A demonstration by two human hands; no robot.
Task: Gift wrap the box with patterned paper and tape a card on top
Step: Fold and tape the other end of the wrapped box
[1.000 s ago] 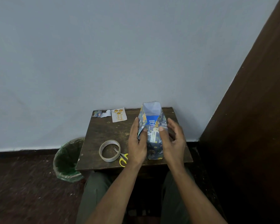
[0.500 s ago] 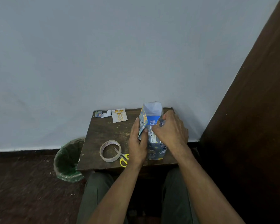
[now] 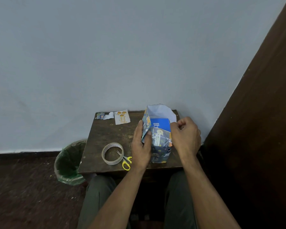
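Observation:
A blue box [image 3: 160, 126] stands upright on the small wooden table [image 3: 109, 134], sleeved in blue patterned paper [image 3: 160, 152] whose white inside rises open above the box top. My left hand [image 3: 141, 146] holds the left paper flap against the box, thumb on the front. On the box's right side my right hand [image 3: 185, 136] curls over, its fingers pinching the right paper edge by the top corner. A white card [image 3: 122, 117] with gold print lies flat at the table's back left.
A tape roll [image 3: 112, 153] lies front left on the table, with yellow-handled scissors [image 3: 125, 161] beside it. A torn paper scrap [image 3: 105, 115] sits near the card. A green-lined bin [image 3: 69, 162] stands left of the table; a dark wooden panel [image 3: 254, 129] rises at right.
My right hand has moved from the box's front right up to its upper right side and curled over the paper edge. The left hand has stayed on the left flap.

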